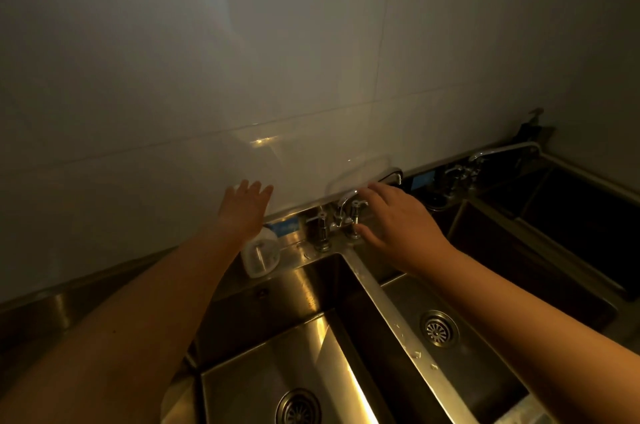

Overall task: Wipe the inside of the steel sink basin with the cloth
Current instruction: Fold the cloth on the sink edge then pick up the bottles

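Note:
Two steel sink basins lie below me: the left basin (pixel 263 364) with a round drain (pixel 298 407), and the right basin (pixel 408 288) with its own drain (pixel 440 328). My left hand (pixel 244 207) reaches forward with straight fingers, flat against the white wall above the sink's back ledge. My right hand (pixel 398 222) is stretched out over the tap (pixel 341 212), its fingers spread beside the right tap handle (pixel 356 207) and holding nothing. No cloth shows in view.
A white plastic bottle (pixel 260 255) stands on the back ledge under my left wrist. Further right sits another dark sink (pixel 568 215) with a long tap (pixel 502 149) and a soap pump (pixel 530 125). The tiled wall (pixel 242 60) rises directly behind.

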Demonstrator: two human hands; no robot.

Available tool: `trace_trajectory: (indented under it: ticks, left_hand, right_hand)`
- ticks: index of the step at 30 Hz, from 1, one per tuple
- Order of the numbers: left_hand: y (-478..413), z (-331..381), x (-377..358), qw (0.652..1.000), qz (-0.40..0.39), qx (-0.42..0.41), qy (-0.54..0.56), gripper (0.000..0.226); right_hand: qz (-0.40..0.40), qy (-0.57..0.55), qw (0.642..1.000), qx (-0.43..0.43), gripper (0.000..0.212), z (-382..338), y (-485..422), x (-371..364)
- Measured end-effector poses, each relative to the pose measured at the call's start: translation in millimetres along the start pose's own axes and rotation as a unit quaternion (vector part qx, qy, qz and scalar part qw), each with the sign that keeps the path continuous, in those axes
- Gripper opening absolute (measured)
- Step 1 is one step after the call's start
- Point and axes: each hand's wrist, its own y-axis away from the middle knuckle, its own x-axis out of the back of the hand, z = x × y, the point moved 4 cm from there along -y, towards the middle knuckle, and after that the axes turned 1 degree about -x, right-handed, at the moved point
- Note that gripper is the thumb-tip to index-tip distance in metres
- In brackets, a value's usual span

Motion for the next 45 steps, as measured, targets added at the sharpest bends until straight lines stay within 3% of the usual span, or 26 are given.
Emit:
trace_trajectory:
  ticks: [9, 20, 24, 34, 45]
  left_hand:
    - [-6.4, -7.3, 15.5, 0.998, 0.054, -0.025, -0.038, 0.043]
    - [8.4, 12.8, 37.0, 0.995, -0.007, -0.051, -0.081, 0.029]
    - [15.2, 34.0, 57.4, 0.999, -0.008, -0.046, -0.020, 0.025]
    - [30.4, 174.3, 164.8, 0.983, 0.078, -0.105, 0.128, 0.027]
    - [4.7, 369.0, 240.2, 0.956, 0.122, -0.153, 0.220, 0.028]
  right_hand:
    - [0.005, -0.001, 1.000, -0.003, 0.068, 10.8, -3.0, -4.6]
    - [0.013, 0.007, 1.000, 0.004, 0.066, 36.2, 12.1, 15.0]
    - [0.031, 0.023, 0.999, 0.000, 0.065, 63.2, 29.7, 31.5]
    - [0.058, 0.040, 0.997, -0.009, 0.065, 152.6, 89.6, 88.4]
    - [0.059, 0.052, 0.994, -0.080, 0.066, 315.2, 171.6, 153.4]
